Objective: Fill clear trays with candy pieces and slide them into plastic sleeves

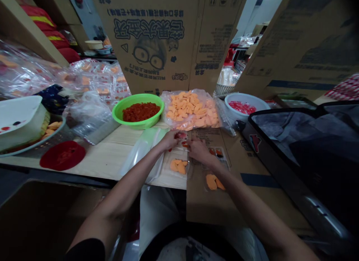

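Observation:
My left hand (169,140) and my right hand (198,150) meet above a clear plastic food pack (178,164) holding orange slices, which lies at the table's front edge. A small red piece (181,135) shows at my left fingertips, and it seems pinched there. My right fingers rest at the top of the pack, but their grip is partly hidden. A second pack of orange slices (213,181) lies on flattened cardboard (221,205) to the right. Behind my hands are a clear bag of orange slices (190,109) and a green bowl (137,123) of red food.
A white bowl (244,102) of red pieces stands at back right, beside an open black case (297,152). Piled plastic bags (95,77) fill the back left, near a white tray (19,122) and a red round lid (62,155). Cardboard boxes (148,40) stand behind.

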A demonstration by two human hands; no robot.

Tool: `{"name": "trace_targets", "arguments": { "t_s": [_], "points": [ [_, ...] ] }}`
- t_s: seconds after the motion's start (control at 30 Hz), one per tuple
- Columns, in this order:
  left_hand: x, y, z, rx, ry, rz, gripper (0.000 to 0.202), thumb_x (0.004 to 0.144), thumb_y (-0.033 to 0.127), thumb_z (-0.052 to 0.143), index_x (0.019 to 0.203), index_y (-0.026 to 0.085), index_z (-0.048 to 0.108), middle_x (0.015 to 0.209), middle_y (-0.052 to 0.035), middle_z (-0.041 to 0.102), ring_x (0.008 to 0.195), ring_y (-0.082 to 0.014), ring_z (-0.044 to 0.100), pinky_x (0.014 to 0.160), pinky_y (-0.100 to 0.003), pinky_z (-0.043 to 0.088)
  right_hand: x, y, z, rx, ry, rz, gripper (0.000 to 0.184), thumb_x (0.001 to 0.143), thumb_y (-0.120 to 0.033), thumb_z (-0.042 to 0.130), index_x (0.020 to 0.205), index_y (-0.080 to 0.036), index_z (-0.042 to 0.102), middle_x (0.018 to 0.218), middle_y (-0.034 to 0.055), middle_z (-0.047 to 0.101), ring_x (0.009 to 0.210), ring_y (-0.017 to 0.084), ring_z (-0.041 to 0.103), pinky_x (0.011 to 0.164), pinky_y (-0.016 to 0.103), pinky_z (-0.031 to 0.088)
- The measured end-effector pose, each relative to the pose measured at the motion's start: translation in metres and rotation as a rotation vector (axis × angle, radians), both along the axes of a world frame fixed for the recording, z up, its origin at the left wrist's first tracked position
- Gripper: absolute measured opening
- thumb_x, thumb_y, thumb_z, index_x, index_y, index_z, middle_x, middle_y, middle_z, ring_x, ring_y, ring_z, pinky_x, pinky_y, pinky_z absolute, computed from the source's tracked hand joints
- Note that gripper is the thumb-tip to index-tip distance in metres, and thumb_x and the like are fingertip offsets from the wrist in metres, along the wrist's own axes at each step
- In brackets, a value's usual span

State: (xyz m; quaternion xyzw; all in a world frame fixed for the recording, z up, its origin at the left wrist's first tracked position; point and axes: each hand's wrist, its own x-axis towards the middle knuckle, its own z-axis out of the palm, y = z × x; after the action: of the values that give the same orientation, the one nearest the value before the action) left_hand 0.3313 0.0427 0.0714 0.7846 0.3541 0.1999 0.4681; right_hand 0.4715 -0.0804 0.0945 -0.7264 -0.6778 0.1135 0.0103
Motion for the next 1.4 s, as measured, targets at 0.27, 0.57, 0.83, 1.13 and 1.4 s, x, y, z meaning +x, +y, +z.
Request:
{"name": "trace_targets", "arguments": {
  "t_s": [0.27,0.57,0.83,1.13,1.4],
  "points": [
    [0.002,0.012,-0.007,0.162,0.126,-0.013,0.039,0.07,0.009,0.053,0.103,0.011,0.073,0.09,-0.0039,0.072,0.077,-0.0145,0.061,0.069,-0.023,0.047,0.004,0.001,-0.003,-0.001,0.021,0.002,0.037,0.085,-0.019,0.055,0.12,-0.02,0.068,0.123,0.015,0.064,0.112,0.029,0.058,0.092,0.039,0.04],
    [0.003,0.005,-0.005,0.314,0.318,-0.021,0.011,0.072,0.019,0.067,0.081,0.018,0.074,0.078,-0.0034,0.071,0.077,-0.0191,0.062,0.069,-0.025,0.042,0.006,0.001,0.0,-0.009,0.027,0.03,0.034,0.087,-0.02,0.054,0.118,-0.018,0.069,0.119,0.016,0.065,0.114,0.03,0.058,0.093,0.039,0.041],
    [0.002,0.0,-0.012,0.328,0.356,0.029,0.027,0.078,0.017,0.059,0.1,0.016,0.075,0.085,-0.0065,0.073,0.078,-0.0204,0.064,0.07,-0.026,0.045,0.01,0.001,-0.001,0.007,0.039,0.017,0.035,0.086,-0.017,0.054,0.119,-0.018,0.067,0.119,0.0147,0.067,0.111,0.028,0.06,0.091,0.036,0.04],
    [-0.002,0.002,-0.005,0.287,0.307,-0.053,0.027,0.075,0.016,0.057,0.095,0.014,0.077,0.079,-0.0028,0.071,0.07,-0.0162,0.059,0.064,-0.023,0.043,0.015,0.004,-0.007,0.011,0.05,0.038,0.034,0.085,-0.015,0.055,0.117,-0.016,0.067,0.119,0.0154,0.066,0.114,0.028,0.058,0.091,0.036,0.04],
    [-0.008,0.006,-0.008,0.324,0.307,-0.074,0.031,0.076,0.016,0.052,0.097,0.015,0.075,0.074,-0.0021,0.068,0.066,-0.0152,0.056,0.061,-0.023,0.039,0.018,0.003,-0.008,0.03,0.055,0.056,0.038,0.084,-0.013,0.052,0.119,-0.018,0.067,0.117,0.0136,0.067,0.116,0.028,0.058,0.091,0.036,0.04]
  ]
}}
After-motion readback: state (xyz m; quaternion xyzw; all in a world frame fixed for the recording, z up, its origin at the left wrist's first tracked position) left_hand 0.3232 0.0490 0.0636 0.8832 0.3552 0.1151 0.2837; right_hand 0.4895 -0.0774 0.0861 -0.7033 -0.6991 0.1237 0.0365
